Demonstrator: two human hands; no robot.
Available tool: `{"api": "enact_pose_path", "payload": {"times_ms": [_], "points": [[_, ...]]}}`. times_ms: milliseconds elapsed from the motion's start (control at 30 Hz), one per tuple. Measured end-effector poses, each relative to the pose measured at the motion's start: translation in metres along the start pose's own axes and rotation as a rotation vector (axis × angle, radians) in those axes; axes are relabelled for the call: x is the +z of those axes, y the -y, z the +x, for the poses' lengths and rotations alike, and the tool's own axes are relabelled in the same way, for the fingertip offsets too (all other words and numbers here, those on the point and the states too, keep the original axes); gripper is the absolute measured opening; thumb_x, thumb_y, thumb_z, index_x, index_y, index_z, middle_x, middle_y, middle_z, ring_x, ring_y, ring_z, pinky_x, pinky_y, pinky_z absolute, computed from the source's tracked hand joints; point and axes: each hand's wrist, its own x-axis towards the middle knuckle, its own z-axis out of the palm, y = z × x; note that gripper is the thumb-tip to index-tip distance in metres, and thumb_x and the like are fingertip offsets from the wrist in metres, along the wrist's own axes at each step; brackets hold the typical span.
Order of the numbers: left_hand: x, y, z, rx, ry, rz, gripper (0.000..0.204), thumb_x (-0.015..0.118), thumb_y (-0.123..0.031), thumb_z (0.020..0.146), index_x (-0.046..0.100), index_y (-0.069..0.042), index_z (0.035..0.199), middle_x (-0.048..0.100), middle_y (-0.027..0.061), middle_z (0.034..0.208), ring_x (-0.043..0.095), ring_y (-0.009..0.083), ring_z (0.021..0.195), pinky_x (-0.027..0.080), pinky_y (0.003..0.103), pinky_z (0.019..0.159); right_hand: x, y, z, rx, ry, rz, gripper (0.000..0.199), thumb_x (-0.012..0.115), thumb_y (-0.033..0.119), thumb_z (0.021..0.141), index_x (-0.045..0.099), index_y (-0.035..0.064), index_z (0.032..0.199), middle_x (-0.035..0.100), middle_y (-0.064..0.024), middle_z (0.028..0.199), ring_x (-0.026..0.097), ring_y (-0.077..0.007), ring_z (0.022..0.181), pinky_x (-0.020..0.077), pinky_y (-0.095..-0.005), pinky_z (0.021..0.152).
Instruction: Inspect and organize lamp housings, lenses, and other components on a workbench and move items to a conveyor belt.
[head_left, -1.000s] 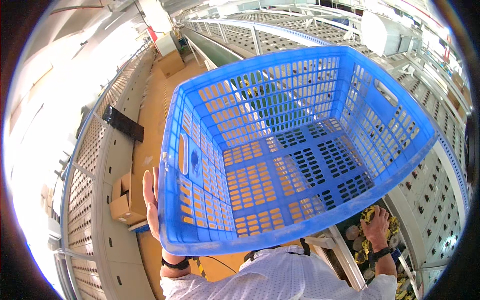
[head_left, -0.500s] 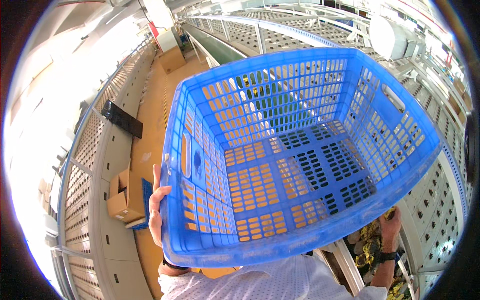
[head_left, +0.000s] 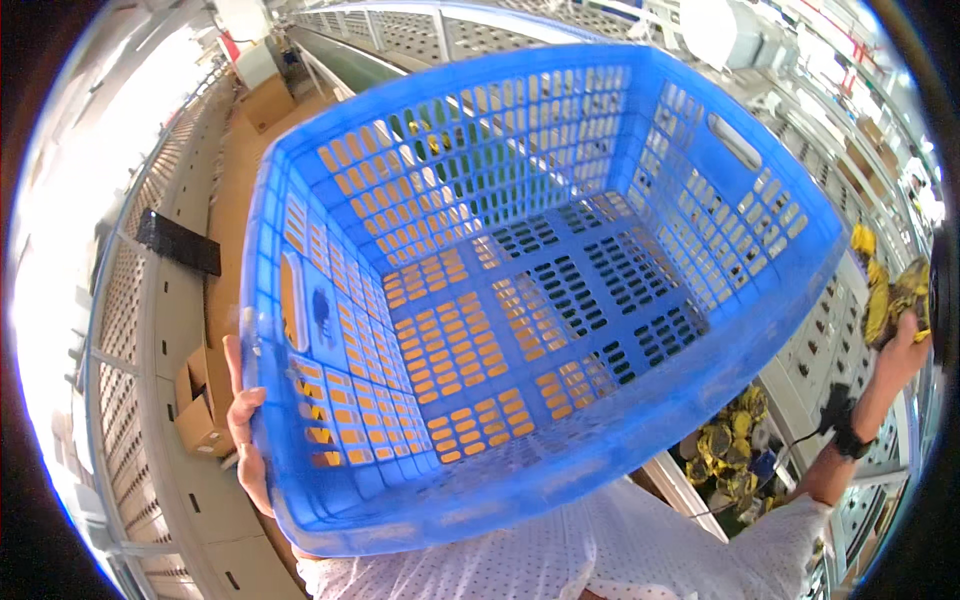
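Observation:
A large blue plastic crate (head_left: 480,250) with slotted walls fills the middle of the view, tilted so that its bare inside shows. My left hand (head_left: 247,425) grips its left side, with the fingers over the outer wall. Out to the right, my right hand (head_left: 903,345) is closed on a clump of yellow-and-dark pieces (head_left: 885,300), held up apart from the crate. I cannot make out their exact kind. Below the crate's right corner lies a pile of similar yellow-and-dark pieces (head_left: 735,440), partly hidden by the crate.
A green conveyor belt (head_left: 350,62) runs away behind the crate. Perforated metal conveyor tables (head_left: 815,335) stand at the right, with another line of cabinets (head_left: 185,400) on the left. An open cardboard box (head_left: 203,405) and a black bin (head_left: 178,243) sit by the left line.
My right hand has lifted from the pile, up and out to the right, carrying yellow-and-dark pieces. The crate and my left hand have shifted left in the view.

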Motion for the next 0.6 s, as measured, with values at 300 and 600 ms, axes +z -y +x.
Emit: {"api": "enact_pose_path", "payload": {"times_ms": [300, 600], "points": [[0.008, -0.002, -0.011, 0.001, -0.046, 0.062, 0.038, 0.055, -0.037, 0.079, 0.057, -0.002, 0.092, 0.015, 0.0135, 0.144, 0.022, 0.036, 0.129, 0.027, 0.051, 0.102, 0.115, 0.218, -0.012, -0.626, 0.806, 0.133, 0.07, 0.075, 0.009, 0.051, 0.046, -0.0005, 0.114, 0.056, -0.0144, 0.1, 0.055, -0.0244, 0.095, 0.0424, -0.0339, 0.085], [0.012, -0.009, -0.01, -0.051, -0.004, 0.094, 0.039, 0.055, -0.04, 0.079, 0.058, -0.003, 0.092, 0.013, 0.0098, 0.144, 0.022, 0.0348, 0.129, 0.029, 0.051, 0.101, 0.161, 0.187, -0.019, -0.783, 1.425, -0.162, 0.058, 0.079, 0.023, 0.05, 0.057, 0.0019, 0.099, 0.056, -0.0191, 0.09, 0.054, -0.0353, 0.087, 0.0431, -0.0395, 0.077]]}}
